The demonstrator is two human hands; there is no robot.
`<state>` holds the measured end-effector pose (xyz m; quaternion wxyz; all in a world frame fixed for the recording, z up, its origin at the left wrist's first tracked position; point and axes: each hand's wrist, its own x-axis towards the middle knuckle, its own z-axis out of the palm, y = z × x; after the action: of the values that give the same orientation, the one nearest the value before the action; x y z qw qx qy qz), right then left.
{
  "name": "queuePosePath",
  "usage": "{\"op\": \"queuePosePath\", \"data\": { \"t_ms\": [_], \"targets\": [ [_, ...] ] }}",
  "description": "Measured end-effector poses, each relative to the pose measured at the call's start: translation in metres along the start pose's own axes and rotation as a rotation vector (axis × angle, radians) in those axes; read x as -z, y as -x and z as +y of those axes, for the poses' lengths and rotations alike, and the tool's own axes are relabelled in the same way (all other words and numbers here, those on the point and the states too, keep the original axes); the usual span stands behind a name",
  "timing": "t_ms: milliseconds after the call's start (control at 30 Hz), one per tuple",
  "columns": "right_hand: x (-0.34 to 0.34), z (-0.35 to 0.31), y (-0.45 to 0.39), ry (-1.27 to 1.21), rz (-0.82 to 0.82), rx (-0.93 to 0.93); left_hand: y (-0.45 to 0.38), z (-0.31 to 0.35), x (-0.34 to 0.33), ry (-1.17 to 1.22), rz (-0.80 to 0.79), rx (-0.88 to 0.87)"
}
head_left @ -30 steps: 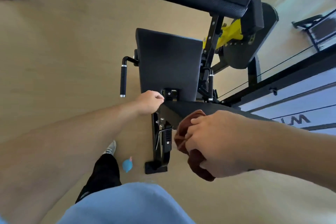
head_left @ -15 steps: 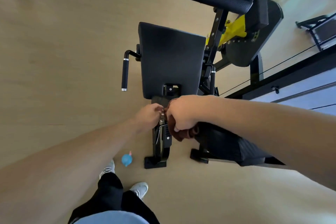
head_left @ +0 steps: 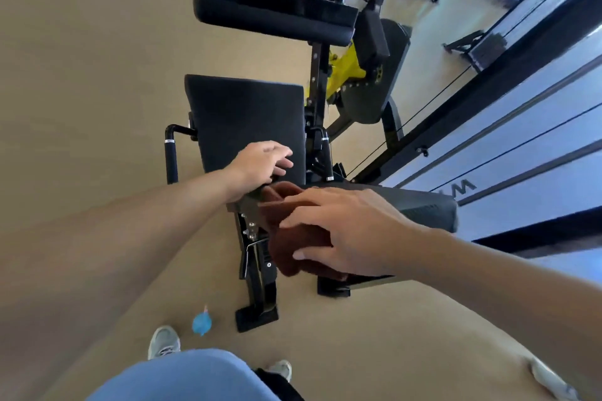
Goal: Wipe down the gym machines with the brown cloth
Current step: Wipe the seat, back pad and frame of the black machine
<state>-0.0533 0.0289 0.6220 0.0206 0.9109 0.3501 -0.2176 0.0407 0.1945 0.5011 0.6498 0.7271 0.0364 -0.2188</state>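
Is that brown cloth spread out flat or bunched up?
Bunched up. The brown cloth shows thick folds under the right hand, which presses it against the machine's frame.

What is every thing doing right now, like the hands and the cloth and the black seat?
left hand: open, fingers spread, resting on the seat
right hand: pressing the cloth flat
brown cloth: bunched under the right hand, against the machine frame
black seat pad: bare, nobody on it
blue ball: lying on the floor

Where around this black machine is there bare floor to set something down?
Wide bare tan floor lies left of the black padded seat and side handle. Crowded: the machine's foot beside the small blue object, and where the left hand and right hand press the brown cloth.
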Motion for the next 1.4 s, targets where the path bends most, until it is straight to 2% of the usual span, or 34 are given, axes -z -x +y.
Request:
{"op": "queuePosePath", "data": {
  "t_ms": [167, 300, 400, 467, 667, 767, 867, 933, 1133, 1267, 1333, 1400],
  "targets": [
    [-0.021, 0.069, 0.059, -0.020, 0.222, 0.114, 0.008, 0.021, -0.033, -0.057, -0.071, -0.049],
    [-0.031, 0.142, 0.101, -0.074, 0.336, -0.042, 0.020, 0.020, -0.052, -0.029, -0.019, -0.054],
    [-0.039, 0.167, 0.108, -0.106, 0.347, -0.100, 0.034, 0.018, -0.064, -0.031, 0.013, -0.021],
    [-0.040, 0.161, 0.102, -0.105, 0.349, -0.068, 0.044, 0.019, -0.071, -0.027, 0.065, -0.007],
    [-0.035, 0.074, 0.041, 0.043, 0.369, 0.265, 0.079, 0.024, -0.075, 0.245, 0.310, 0.031],
    [-0.035, 0.052, 0.019, 0.014, 0.404, 0.297, 0.086, 0.027, -0.063, 0.300, 0.332, 0.067],
    [-0.043, 0.072, 0.031, -0.069, 0.471, 0.284, 0.080, 0.037, -0.059, 0.214, 0.311, 0.077],
    [-0.050, 0.097, 0.048, -0.120, 0.522, 0.222, 0.073, 0.052, -0.067, 0.062, 0.281, 0.063],
    [-0.076, 0.183, 0.113, -0.301, 0.632, -0.245, 0.049, 0.095, -0.119, -0.431, 0.006, -0.036],
    [-0.105, 0.189, 0.128, -0.733, 0.830, -0.607, 0.038, 0.109, -0.169, -0.675, -0.252, -0.031],
    [-0.106, 0.180, 0.120, -0.984, 0.886, -0.703, 0.034, 0.113, -0.184, -0.777, -0.327, -0.003],
    [-0.105, 0.182, 0.115, -1.210, 0.869, -0.749, 0.027, 0.117, -0.197, -0.912, -0.384, 0.012]
  ]
}}
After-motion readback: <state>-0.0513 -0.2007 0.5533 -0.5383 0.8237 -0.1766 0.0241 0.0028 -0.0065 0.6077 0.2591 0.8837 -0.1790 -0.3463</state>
